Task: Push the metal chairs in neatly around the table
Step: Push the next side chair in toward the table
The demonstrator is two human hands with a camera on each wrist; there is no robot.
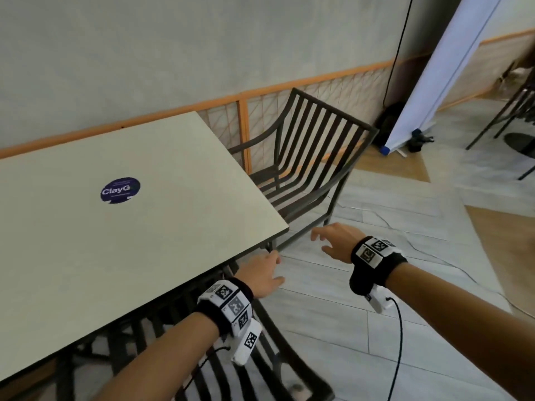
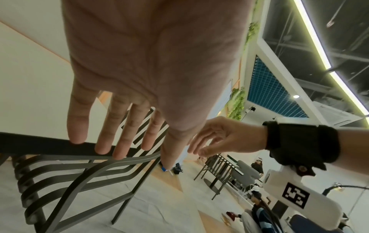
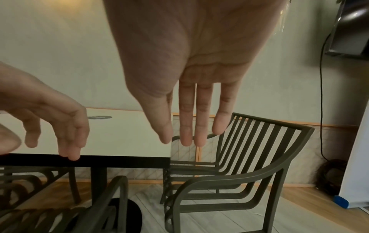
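Note:
A cream table [image 1: 130, 241] with a round blue sticker fills the left of the head view. A dark slatted metal armchair [image 1: 312, 157] stands at its far right end, angled, with the front of its seat under the tabletop. A second metal chair [image 1: 278, 360] sits close below me, partly under the near edge. My left hand [image 1: 269, 273] hovers just past the table corner, fingers straight and holding nothing. My right hand [image 1: 327, 238] is out over the floor beside the far chair's front leg, fingers spread and empty. The right wrist view shows that chair [image 3: 249, 160] beyond my fingers [image 3: 199, 126].
An orange-framed lattice rail [image 1: 246, 134] runs along the wall behind the chair. A white roll-up banner [image 1: 451, 68] and a black bag stand at the right. A thin cable [image 1: 434, 256] lies on the floor. More chairs [image 1: 515, 111] stand at the far right.

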